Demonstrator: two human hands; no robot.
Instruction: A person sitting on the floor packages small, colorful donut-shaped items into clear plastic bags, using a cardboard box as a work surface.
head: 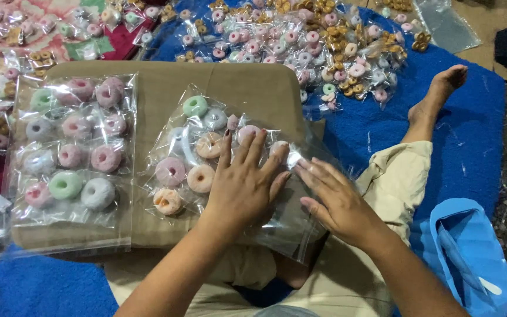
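Left hand point(243, 185) lies flat and unclenched on a clear plastic bag of pastel ring-shaped sweets point(206, 158); right hand point(335, 199), also unclenched, presses its open end. Left of both hands lies one filled, flattened clear bag of ring sweets point(68, 155); beyond the fingertips, a heap of small sweet packets point(318, 47) waits.

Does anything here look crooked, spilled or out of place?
Only slightly. The clear bag of ring-shaped sweets under the left hand and right hand lies askew on the brown board, its open end hanging over the near edge. The filled bag beside it lies flat and square. Nothing looks spilled.

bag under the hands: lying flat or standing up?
Flat. The clear bag lies on the board, both hands pressing its right end.
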